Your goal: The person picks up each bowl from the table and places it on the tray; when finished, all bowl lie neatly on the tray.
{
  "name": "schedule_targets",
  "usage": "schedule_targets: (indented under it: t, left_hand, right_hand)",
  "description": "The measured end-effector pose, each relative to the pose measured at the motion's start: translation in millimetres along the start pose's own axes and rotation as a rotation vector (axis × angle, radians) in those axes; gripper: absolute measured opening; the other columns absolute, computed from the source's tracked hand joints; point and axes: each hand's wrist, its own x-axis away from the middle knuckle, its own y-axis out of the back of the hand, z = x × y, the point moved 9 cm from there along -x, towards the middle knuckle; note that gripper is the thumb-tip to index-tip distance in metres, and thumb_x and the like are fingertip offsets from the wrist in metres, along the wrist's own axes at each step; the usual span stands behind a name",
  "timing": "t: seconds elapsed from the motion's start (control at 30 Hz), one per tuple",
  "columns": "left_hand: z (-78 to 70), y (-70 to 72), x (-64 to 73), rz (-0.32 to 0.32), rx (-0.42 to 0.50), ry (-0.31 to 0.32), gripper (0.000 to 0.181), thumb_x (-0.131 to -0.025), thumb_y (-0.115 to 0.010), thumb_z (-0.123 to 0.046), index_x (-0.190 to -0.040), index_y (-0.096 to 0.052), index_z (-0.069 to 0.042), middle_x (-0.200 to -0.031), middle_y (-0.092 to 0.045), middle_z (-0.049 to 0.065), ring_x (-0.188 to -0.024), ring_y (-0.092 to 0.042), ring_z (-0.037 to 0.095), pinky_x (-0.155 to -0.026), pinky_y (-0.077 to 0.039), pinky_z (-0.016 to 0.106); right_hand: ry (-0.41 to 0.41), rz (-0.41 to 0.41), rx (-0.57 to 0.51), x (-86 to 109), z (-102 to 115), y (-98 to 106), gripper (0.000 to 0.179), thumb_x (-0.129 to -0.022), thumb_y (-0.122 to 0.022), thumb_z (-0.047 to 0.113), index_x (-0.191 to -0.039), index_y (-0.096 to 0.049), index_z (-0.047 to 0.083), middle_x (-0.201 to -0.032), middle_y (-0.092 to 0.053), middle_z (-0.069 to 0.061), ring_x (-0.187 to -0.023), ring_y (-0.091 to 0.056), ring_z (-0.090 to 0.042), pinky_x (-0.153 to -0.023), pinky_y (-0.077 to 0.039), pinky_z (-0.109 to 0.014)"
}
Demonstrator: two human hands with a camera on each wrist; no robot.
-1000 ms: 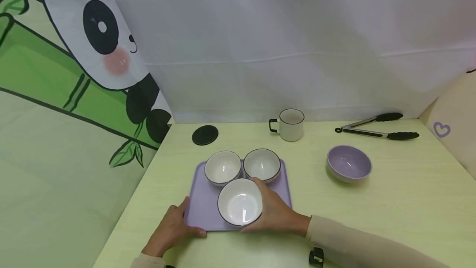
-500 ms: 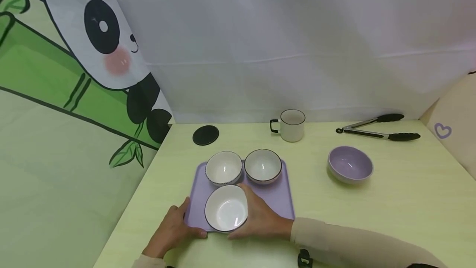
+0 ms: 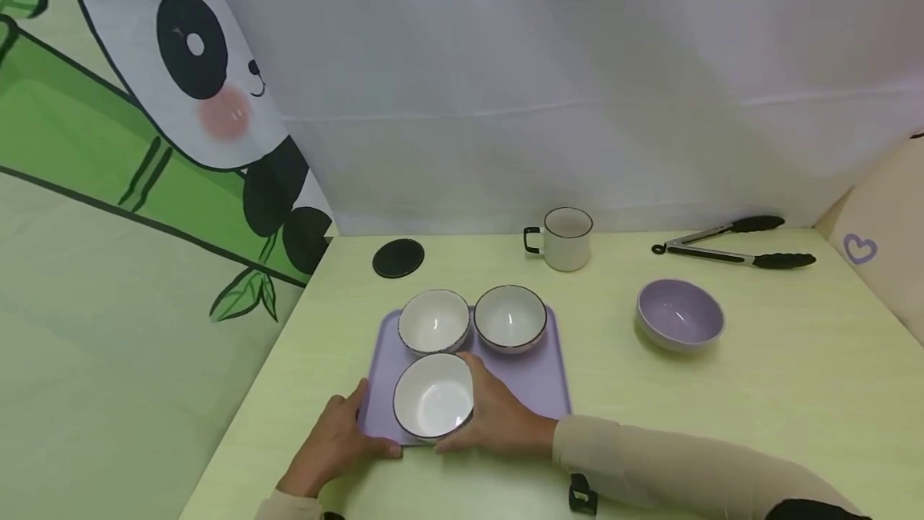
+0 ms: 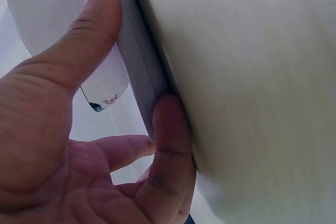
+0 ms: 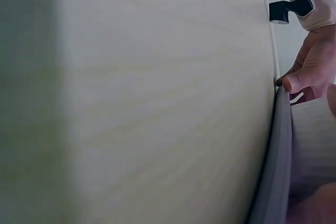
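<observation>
A white bowl [image 3: 433, 398] with a dark rim sits over the near left part of a purple tray [image 3: 537, 387]. Its right side is held by my right hand [image 3: 505, 417], thumb at the front and fingers behind. My left hand [image 3: 334, 441] grips the tray's near left corner; the left wrist view shows thumb and fingers along the tray's edge [image 4: 143, 72]. Two more white bowls stand side by side at the tray's back, the left one [image 3: 433, 321] and the right one [image 3: 510, 318]. In the right wrist view the held bowl [image 5: 313, 142] shows only partly.
Behind the tray lies a black round disc [image 3: 399, 258], with a white mug [image 3: 567, 241] farther right. A purple bowl [image 3: 680, 315] stands right of the tray. Tongs [image 3: 722, 251] with black tips lie at the back right, near the white cloth wall [image 3: 549, 95].
My right hand has moved left across the tray with the white bowl, from the middle front to near the left corner. My left hand has stayed on the tray corner.
</observation>
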Motion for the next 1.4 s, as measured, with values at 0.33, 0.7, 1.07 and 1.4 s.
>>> schedule_targets:
  t: [0.33, 0.7, 1.07, 1.4]
  left_hand:
    - [2.4, -1.8, -1.5, 0.014, 0.006, 0.016, 0.132, -0.052, -0.098, -0.047, -0.151, -0.032, 0.011, -0.107, -0.053, 0.021, -0.091, -0.051, 0.027, -0.089, -0.045, 0.05]
    - [1.2, -0.7, -2.9, 0.02, 0.003, 0.015, 0.132, -0.053, -0.097, -0.048, -0.151, -0.03, 0.011, -0.108, -0.052, 0.023, -0.092, -0.051, 0.028, -0.089, -0.044, 0.05]
    - [3.5, -1.1, -2.5, 0.027, 0.013, 0.026, 0.133, -0.053, -0.097, -0.048, -0.152, -0.029, 0.011, -0.11, -0.052, 0.024, -0.094, -0.05, 0.029, -0.09, -0.044, 0.05]
    - [4.6, -1.9, -3.4, 0.021, 0.008, 0.018, 0.134, -0.052, -0.097, -0.048, -0.151, -0.029, 0.011, -0.111, -0.053, 0.024, -0.094, -0.05, 0.029, -0.091, -0.043, 0.05]
  right_hand:
    - [-0.035, 0.021, 0.072, -0.6, -4.0, 0.8, 0.117, -0.062, -0.098, 0.023, -0.151, -0.024, 0.003, -0.14, -0.047, -0.011, -0.125, -0.05, -0.023, -0.109, -0.035, -0.043]
    - [-0.039, 0.11, 0.201, 6.2, 0.7, 7.7, 0.134, -0.061, -0.098, 0.029, -0.158, -0.01, -0.001, -0.158, -0.032, -0.015, -0.143, -0.033, -0.026, -0.115, -0.025, -0.045]
    - [0.021, 0.12, 0.303, 22.2, 24.4, 28.8, 0.109, -0.072, -0.093, 0.029, -0.155, -0.028, -0.002, -0.156, -0.036, -0.015, -0.139, -0.04, -0.027, -0.111, -0.034, -0.04]
    - [0.021, 0.029, 0.526, 24.3, 45.0, 66.5, 0.097, -0.075, -0.089, 0.038, -0.151, -0.039, 0.004, -0.15, -0.047, -0.012, -0.132, -0.05, -0.029, -0.105, -0.04, -0.043]
